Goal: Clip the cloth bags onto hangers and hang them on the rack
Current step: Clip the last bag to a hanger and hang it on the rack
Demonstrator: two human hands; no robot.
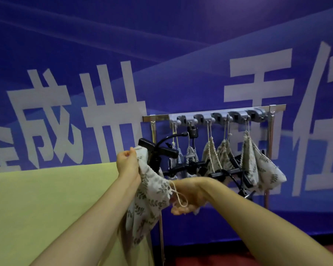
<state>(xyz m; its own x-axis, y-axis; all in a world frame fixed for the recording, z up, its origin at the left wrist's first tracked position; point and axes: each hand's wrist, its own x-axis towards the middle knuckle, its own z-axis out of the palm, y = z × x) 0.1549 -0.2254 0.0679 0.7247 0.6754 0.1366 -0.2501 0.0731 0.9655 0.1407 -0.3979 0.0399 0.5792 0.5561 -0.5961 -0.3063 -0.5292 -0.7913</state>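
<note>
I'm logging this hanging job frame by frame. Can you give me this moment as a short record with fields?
left hand: pinches top edge of leaf-print bag
right hand: grips bag's lower side, drawstring looped over it
hanger: black, at bag's top edge; clipped or not, cannot tell
rack: several bags already hang from it
table: yellow-green cloth, on the left
backdrop: blue banner, white characters
</note>
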